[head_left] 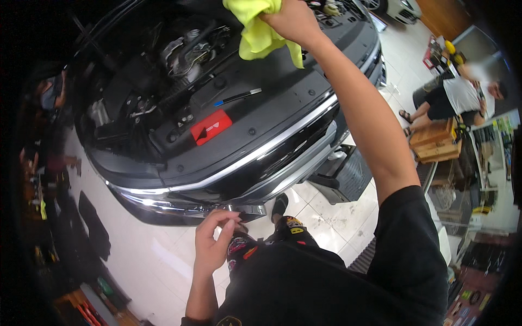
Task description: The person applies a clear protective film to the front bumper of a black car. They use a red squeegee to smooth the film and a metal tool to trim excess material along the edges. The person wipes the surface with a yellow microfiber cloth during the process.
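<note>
My right hand [293, 23] reaches out over the front of a dark car [272, 114] with its hood raised. It grips a bunched yellow-green cloth [256, 27], whose loose ends hang down. My left hand [212, 239] is low by the car's front bumper, fingers loosely bent and thumb apart, with nothing visible in it. On the black plastic panel in front of the engine lies a flat red card-like piece [211, 127] with dark and white marks. Beside it lies a slim black stick with a blue end [237, 97], perhaps a pen.
The engine [190, 54] lies exposed behind the panel. A dark box-like piece [342, 176] stands on the tiled floor by the bumper. At right are a person in a white shirt [459, 98] and a wooden box [435, 142]. Other people show dimly at left.
</note>
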{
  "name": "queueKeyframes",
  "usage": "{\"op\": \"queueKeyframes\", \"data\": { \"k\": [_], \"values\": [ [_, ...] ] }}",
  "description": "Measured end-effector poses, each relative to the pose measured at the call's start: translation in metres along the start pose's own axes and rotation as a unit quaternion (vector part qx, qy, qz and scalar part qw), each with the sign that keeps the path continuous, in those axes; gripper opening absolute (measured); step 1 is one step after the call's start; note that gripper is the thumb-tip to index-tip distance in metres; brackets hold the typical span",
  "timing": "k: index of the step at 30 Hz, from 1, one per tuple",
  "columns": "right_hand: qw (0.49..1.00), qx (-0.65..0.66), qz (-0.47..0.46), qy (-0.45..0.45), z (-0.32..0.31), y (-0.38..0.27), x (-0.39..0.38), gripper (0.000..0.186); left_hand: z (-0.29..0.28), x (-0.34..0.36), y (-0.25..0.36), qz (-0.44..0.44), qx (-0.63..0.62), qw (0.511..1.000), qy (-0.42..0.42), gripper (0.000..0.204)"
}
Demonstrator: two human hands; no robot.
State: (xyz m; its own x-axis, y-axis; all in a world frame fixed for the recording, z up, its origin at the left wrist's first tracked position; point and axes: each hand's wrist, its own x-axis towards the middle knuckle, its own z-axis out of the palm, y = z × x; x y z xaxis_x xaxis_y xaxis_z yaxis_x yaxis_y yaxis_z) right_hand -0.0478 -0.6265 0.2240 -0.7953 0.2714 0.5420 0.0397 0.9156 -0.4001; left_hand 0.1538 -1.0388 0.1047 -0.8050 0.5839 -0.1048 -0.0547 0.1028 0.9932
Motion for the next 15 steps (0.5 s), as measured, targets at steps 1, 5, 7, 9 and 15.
{"op": "queueKeyframes", "data": {
  "k": [1,5,7,9,15],
  "values": [
    [0.987,-0.118,0.062,-0.095,0.006,0.013,0.003,0.052,0.008,-0.004,0.000,0.000,0.009,1.000,0.006,0.019],
    [0.961,-0.249,0.007,-0.120,0.073,0.008,-0.035,0.058,0.011,-0.037,0.001,-0.052,0.049,0.994,0.083,0.020],
    [0.962,-0.139,-0.087,-0.218,0.082,-0.020,-0.073,0.037,0.013,-0.045,0.002,-0.084,0.029,0.990,0.106,0.018],
    [0.948,-0.055,-0.115,-0.290,0.100,-0.016,-0.096,0.040,0.022,-0.047,0.000,-0.103,0.015,0.989,0.106,0.016],
    [0.951,-0.084,-0.155,-0.254,0.129,0.006,-0.125,0.033,0.036,-0.055,-0.004,-0.073,0.051,0.996,0.030,0.016]
  ]
}}
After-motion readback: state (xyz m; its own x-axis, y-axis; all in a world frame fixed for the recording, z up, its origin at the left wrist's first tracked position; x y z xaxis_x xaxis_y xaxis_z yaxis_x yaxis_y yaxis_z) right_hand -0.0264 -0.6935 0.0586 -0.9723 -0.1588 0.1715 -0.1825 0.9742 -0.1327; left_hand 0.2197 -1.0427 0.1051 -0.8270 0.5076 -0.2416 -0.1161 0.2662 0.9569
